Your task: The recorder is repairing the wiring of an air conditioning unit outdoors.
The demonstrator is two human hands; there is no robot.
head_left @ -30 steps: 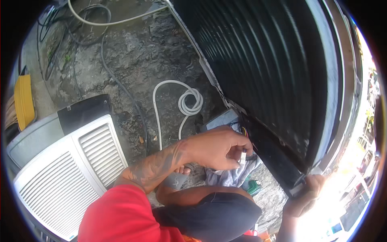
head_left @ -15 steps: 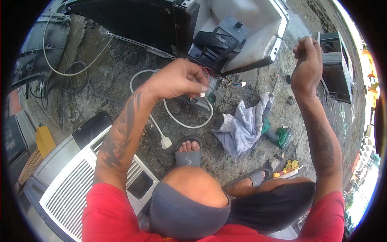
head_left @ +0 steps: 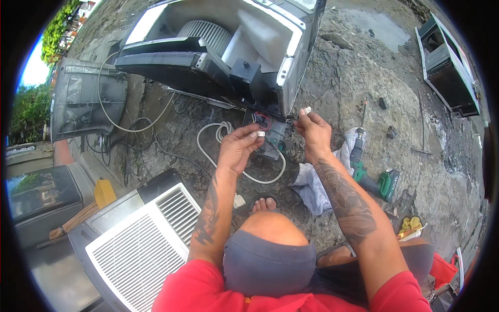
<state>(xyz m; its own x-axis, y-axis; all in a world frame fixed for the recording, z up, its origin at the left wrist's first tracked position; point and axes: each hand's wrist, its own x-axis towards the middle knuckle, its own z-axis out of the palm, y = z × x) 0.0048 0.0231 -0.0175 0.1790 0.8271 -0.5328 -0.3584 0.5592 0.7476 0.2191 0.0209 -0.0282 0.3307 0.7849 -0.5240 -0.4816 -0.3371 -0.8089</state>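
Note:
My left hand [head_left: 239, 149] is closed in a pinch on a small white wire connector [head_left: 261, 133] in front of the opened air conditioner [head_left: 218, 96]. My right hand [head_left: 315, 136] grips a second white plug connector [head_left: 307, 110] between thumb and fingers, to the right and slightly higher. The two connectors are apart. Red and dark wires [head_left: 264, 121] come out at the unit's lower front corner, near my left fingertips. A dark box-shaped part [head_left: 246, 78] and a ribbed blower wheel [head_left: 207, 34] show inside the housing.
A white power cord [head_left: 204, 148] loops over the rough ground below the unit. A grey cloth [head_left: 312, 190] and green cordless drill [head_left: 358, 164] lie right of my knee. The louvred white front panel [head_left: 140, 255] rests at lower left; a black metal frame [head_left: 449, 73] stands far right.
My right hand has come down and inward from its raised place at the right and now holds the connector that lay on the ground. The view has shifted; my left hand still holds its connector.

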